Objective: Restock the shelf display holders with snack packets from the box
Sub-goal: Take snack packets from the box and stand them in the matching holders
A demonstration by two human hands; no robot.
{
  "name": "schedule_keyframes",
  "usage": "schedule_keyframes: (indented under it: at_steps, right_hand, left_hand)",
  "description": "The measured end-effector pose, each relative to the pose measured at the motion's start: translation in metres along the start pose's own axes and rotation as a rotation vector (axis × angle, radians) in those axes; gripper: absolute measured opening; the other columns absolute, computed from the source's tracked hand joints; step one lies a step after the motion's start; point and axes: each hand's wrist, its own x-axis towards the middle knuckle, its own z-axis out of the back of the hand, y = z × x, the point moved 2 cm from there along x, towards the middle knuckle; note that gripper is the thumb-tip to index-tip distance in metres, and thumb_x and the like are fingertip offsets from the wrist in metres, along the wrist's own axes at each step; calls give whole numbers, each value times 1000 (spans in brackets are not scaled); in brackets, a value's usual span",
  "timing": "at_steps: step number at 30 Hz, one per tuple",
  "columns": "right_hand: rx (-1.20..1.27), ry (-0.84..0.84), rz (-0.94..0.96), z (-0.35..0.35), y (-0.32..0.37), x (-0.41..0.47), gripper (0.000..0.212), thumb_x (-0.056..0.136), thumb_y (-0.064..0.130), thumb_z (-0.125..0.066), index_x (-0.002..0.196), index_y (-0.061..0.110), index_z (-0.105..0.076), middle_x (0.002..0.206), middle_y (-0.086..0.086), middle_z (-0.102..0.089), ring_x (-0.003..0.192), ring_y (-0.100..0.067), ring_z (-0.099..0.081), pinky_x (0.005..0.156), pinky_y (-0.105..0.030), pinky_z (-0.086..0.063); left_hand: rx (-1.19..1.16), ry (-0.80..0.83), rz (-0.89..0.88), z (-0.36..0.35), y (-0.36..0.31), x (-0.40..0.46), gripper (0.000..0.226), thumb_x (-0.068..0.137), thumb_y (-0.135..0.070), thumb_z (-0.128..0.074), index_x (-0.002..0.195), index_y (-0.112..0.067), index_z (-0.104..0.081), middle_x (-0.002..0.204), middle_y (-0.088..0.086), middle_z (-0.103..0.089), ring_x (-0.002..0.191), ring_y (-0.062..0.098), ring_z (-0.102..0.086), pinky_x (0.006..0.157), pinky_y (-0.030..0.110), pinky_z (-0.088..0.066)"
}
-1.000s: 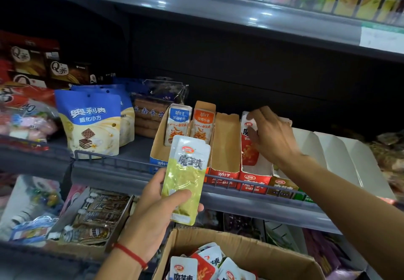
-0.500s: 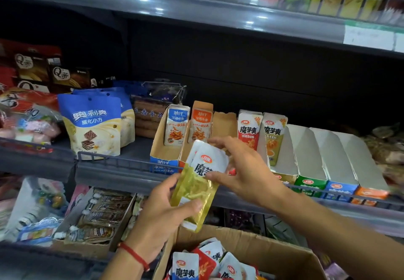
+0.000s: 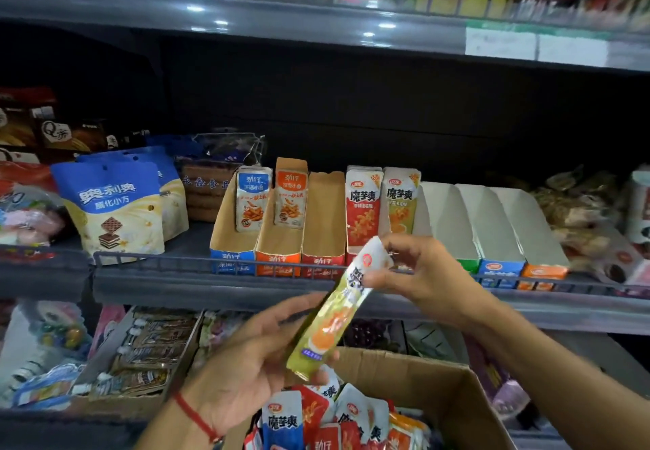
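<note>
A green-yellow snack packet (image 3: 332,312) is held slanted in front of the shelf. My right hand (image 3: 418,274) pinches its white top end. My left hand (image 3: 260,354) holds its lower end, thumb against the bottom edge. Below, the cardboard box (image 3: 453,390) holds several mixed red, blue and orange packets. On the shelf stands a row of display holders (image 3: 323,224): two on the left with one packet each, an empty brown one, then a red packet (image 3: 363,205) and a green-yellow packet (image 3: 401,200) standing in theirs, and three empty white holders (image 3: 489,221) to the right.
A wire rail (image 3: 169,259) runs along the shelf's front edge. Blue-and-white wafer bags (image 3: 109,203) stand left of the holders, wrapped snacks at the far right. A lower shelf tray (image 3: 140,354) holds dark packets. Another stocked shelf hangs overhead.
My right hand left the red packet in its holder, came down and took the top of the green-yellow packet. The packet has turned edge-on and tilted toward the right.
</note>
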Motion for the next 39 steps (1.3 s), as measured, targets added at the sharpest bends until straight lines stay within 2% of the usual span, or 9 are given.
schedule_keyframes:
  at_steps: [2, 6, 10, 14, 17, 22, 25, 33, 39]
  right_hand:
    - [119, 11, -52, 10, -3, -14, 21, 86, 27, -73, 103, 15, -70, 106, 11, -75, 100, -13, -73, 80, -30, -61]
    - [39, 3, -86, 24, -7, -36, 16, 91, 28, -72, 103, 18, -68, 98, 12, -76, 80, -10, -72, 64, -27, -58]
    - [-50, -68, -30, 32, -8, -46, 12, 90, 33, -74, 100, 26, -72, 92, 21, -71, 86, -2, -69, 67, -21, -55]
    - [68, -251, -65, 41, -24, -57, 14, 86, 30, -79, 99, 29, -73, 93, 12, -75, 85, -9, -71, 73, -41, -61]
    - [148, -398, -126, 59, -46, -64, 33, 86, 29, -79, 114, 38, -64, 102, 21, -70, 93, -6, -69, 80, -37, -61]
    - [282, -584, -188, 85, -78, -86, 15, 94, 23, -71, 106, 32, -72, 97, 11, -74, 92, -9, -71, 87, -42, -60]
    - [314, -579, -217, 85, -90, -89, 14, 94, 16, -70, 100, 29, -74, 90, 4, -76, 84, -17, -73, 84, -46, -60]
    - [282, -559, -246, 86, -102, -89, 17, 97, 14, -67, 96, 30, -72, 80, 5, -75, 75, -12, -70, 77, -37, -61]
    - [125, -507, -273, 87, -108, -93, 16, 98, 22, -66, 94, 37, -69, 84, 18, -73, 81, -2, -68, 77, -21, -58]
  left_hand:
    - [124, -189, -93, -3, 2, 3, 30, 88, -20, -71, 116, -13, -76, 127, 25, -67, 104, 38, -69, 88, 51, -57]
    - [461, -310, -291, -33, -17, 8, 36, 90, -26, -60, 124, -18, -69, 122, 5, -73, 118, 24, -67, 102, 48, -50]
    - [1125, -141, -380, -102, -29, 36, 36, 92, -39, -69, 127, -44, -60, 119, -20, -68, 113, -1, -63, 90, 23, -56]
    - [1636, -226, -586, -145, -43, 72, 7, 96, -38, -65, 101, -35, -67, 93, -21, -64, 87, -6, -57, 69, 8, -40]
    - [1575, -308, -645, -156, -69, 103, 11, 92, -28, -73, 85, -33, -66, 80, -20, -68, 77, -4, -65, 68, 12, -49]
    - [1249, -509, -615, -132, -121, 176, 8, 87, -19, -79, 84, -23, -73, 78, 3, -77, 70, 15, -71, 66, 40, -58]
    - [1171, -603, -559, -125, -130, 217, 7, 85, -20, -79, 82, -20, -73, 84, 9, -77, 66, 24, -70, 59, 35, -58]
    - [1482, -667, -542, -119, -137, 272, 10, 87, -26, -78, 95, -27, -71, 98, 1, -76, 92, 20, -72, 85, 37, -59]
    - [1839, -495, -475, -117, -125, 275, 12, 85, -24, -81, 92, -23, -71, 91, -6, -68, 86, 15, -64, 70, 28, -46]
